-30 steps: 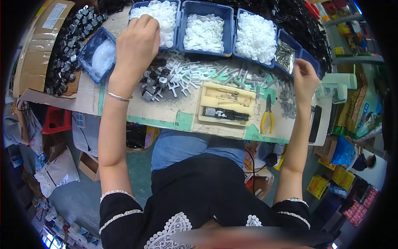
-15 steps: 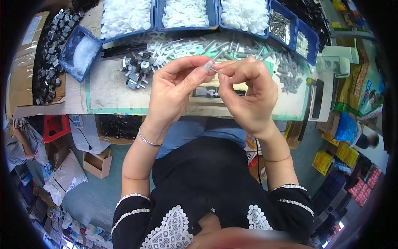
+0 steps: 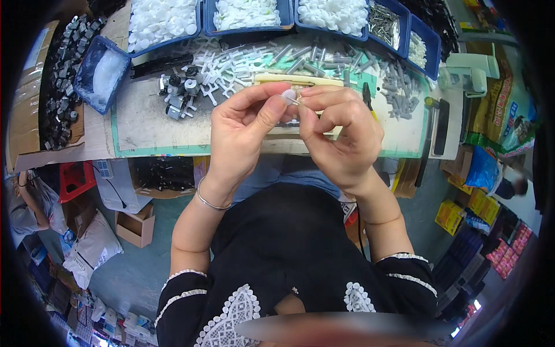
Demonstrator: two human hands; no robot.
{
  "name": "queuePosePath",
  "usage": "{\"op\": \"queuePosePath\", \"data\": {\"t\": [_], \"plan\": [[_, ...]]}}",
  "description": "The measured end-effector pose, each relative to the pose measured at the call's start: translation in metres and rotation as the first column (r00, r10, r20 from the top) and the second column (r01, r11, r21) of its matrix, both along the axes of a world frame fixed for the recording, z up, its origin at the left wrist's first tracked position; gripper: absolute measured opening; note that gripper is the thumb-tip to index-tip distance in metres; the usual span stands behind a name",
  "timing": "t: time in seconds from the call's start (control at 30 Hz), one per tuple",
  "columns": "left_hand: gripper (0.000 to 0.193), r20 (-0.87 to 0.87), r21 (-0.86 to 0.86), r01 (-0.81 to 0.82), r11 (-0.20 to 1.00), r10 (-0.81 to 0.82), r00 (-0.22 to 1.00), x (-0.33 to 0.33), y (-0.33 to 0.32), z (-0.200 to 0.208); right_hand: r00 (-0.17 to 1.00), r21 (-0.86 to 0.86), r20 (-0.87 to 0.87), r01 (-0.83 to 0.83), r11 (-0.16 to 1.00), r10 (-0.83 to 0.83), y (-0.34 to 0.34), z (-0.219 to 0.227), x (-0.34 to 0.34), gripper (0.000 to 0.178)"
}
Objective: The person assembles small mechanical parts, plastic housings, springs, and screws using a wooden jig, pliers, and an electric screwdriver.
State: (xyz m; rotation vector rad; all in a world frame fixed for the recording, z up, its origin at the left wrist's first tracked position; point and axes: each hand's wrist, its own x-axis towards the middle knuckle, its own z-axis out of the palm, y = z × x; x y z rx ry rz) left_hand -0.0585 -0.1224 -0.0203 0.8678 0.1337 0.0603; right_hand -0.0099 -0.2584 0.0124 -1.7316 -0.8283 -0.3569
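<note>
Above the near part of the workbench, my left hand (image 3: 240, 127) pinches a small white round plastic piece (image 3: 288, 93) between thumb and fingertips. A thin metal pin (image 3: 293, 101) runs from that piece to my right hand (image 3: 347, 133), whose thumb and index finger are closed on its other end. How deep the pin sits in the white piece cannot be made out. Partly hidden behind my fingers lies a cream-coloured block (image 3: 277, 78). Beside my right hand, dark-tipped pliers (image 3: 367, 95) show in part.
Blue bins of white plastic parts (image 3: 245, 14) and a bin of metal pins (image 3: 384, 26) line the back. Loose grey tubes (image 3: 396, 87), white forked pieces (image 3: 225, 72) and small motor assemblies (image 3: 178, 95) lie around. A blue tray (image 3: 104, 75) stands left.
My hands stay together, but the white round piece now faces the view more fully, with the pin against it. The whole view has shifted slightly, exposing the pliers and more of the cream block.
</note>
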Motion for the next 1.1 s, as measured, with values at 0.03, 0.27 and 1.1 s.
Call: {"op": "queuePosePath", "data": {"t": [0.03, 0.27, 1.1], "plan": [[0.021, -0.001, -0.004, 0.006, 1.0, -0.006, 1.0, 0.0, 0.0, 0.0, 0.999, -0.029, 0.041, 0.01, 1.0, -0.009, -0.001, 0.0, 0.0, 0.023], [0.022, -0.009, -0.043, 0.016, 0.999, -0.017, 1.0, -0.003, 0.0, -0.002, 1.0, -0.073, -0.01, 0.004, 0.997, -0.004, -0.002, 0.002, -0.005, 0.023], [0.028, 0.302, 0.95, -0.313, -0.014, -0.229, 0.925, -0.021, 0.002, -0.03, 0.998, -0.636, 0.028, -0.021, 0.772, 0.05, -0.048, -0.039, 0.007, 0.01]]}}
